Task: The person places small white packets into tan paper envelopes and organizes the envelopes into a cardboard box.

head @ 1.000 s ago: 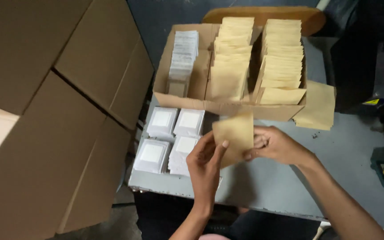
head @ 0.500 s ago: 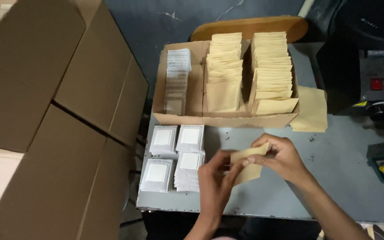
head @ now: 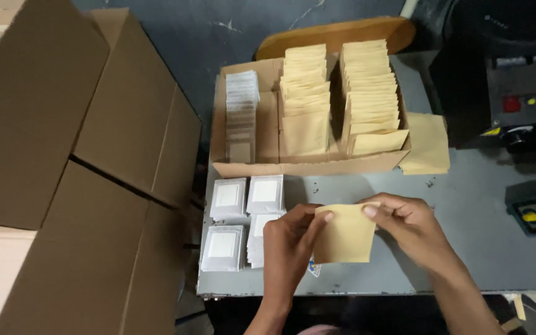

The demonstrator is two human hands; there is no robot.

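Since half a second ago: small tan paper envelope [head: 345, 234] turned from edge-on and folded-looking to flat, face up toward the camera; both hands kept on it throughout. Held above the grey metal table [head: 466, 248], just in front of the open cardboard box [head: 308, 166]. Left hand [head: 290, 242] pinching the envelope's upper left corner, thumb on top, fingers curled behind. Right hand [head: 404, 223] pinching the upper right corner, thumb and forefinger closed on the edge. Envelope nearly square, slightly longer top to bottom; long axis running from the box toward the person, held edge toward the box. Inside the box: two rows of tan envelopes [head: 367, 93] and a row of silver packets [head: 242, 111]. Left of the envelope, four stacks of white-faced silver pouches [head: 243, 217] on the table. Left of the table, large brown cartons [head: 82, 155].
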